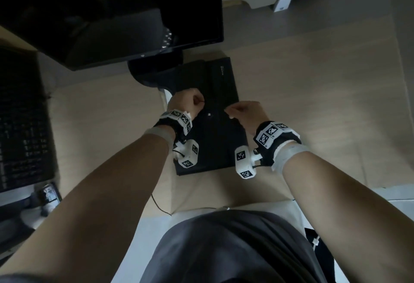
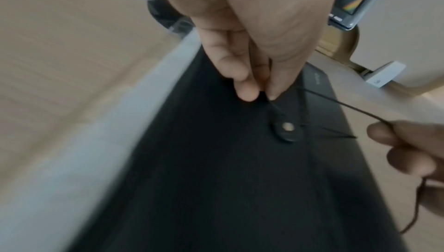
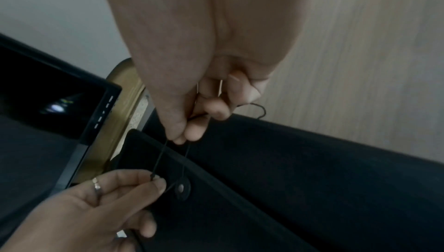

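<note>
A black folder [image 1: 220, 81] lies flat near the middle of the tabletop [image 1: 313, 103], its long edges running from the near edge toward the far one; its far left corner sits against the foot [image 1: 154, 70] of a dark monitor [image 1: 134, 2], and its near edge stops short of the tabletop's near edge; the left hand [image 1: 187, 103] is over the folder's left edge and the right hand [image 1: 246, 112] over its right edge, with the round button [image 1: 209, 114] on the folder's face between them; the left thumb and forefinger are pinched on a thin black string [image 3: 158, 159] just beside the button, the other fingers loosely curled, a ring [image 3: 97, 186] on one of them; the right thumb and forefinger pinch the same string farther from the button, the rest of that hand curled in; two strands run from the right fingertips, one to the left fingertips and one to the button, both lifted off the folder's face; a loose tail of string hangs out of the right hand past the folder's right edge; pale wood shows broadly from the folder's right edge to the tabletop's right edge, while the monitor overhangs the far left corner; a small white box [image 1: 283, 2] stands at the far edge, well apart; a thin cable [image 1: 156, 204] crosses the near edge.
</note>
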`<state>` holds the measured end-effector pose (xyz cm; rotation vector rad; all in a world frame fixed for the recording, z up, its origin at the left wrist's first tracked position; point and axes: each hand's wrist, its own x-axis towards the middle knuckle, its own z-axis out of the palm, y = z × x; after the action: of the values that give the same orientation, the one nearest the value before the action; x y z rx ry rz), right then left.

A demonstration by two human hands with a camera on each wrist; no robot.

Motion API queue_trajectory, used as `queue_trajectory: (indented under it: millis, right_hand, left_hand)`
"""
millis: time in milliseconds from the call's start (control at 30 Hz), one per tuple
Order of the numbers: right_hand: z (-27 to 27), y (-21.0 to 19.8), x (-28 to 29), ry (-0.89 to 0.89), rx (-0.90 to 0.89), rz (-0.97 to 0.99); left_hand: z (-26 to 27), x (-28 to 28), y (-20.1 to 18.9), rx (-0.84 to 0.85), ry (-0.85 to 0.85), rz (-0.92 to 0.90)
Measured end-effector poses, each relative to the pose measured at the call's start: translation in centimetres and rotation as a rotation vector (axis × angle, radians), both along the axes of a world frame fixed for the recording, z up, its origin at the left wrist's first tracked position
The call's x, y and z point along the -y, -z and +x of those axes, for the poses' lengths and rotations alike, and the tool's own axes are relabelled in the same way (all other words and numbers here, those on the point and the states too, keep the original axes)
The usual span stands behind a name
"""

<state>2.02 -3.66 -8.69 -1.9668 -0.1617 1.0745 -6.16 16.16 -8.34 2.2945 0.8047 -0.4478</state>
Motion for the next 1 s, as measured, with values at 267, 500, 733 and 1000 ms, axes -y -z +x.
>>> queue_trajectory:
  millis: [267,500,733,1000]
  right_hand:
    - [-3.1,0.1,-1.4,-0.047,0.065,-0.139]
    - [-5.1,0.4,2.3,-0.182,0.159,-0.408]
    - [-3.8,0.0,5.1,0.004,0.076,-0.313]
    - [-0.5,0.4,3.5,0.033,0.07,-0.183]
  left_hand:
    - [-4.6,0.0,0.6,0.017,0.333,0.114]
    - [-2.6,3.7,0.5,0.048,0.538,0.196]
    - [0.9,4.6,0.1,-0.078,0.431,0.127]
    - [2.3,3.8,0.6,-0.138,0.164,-0.033]
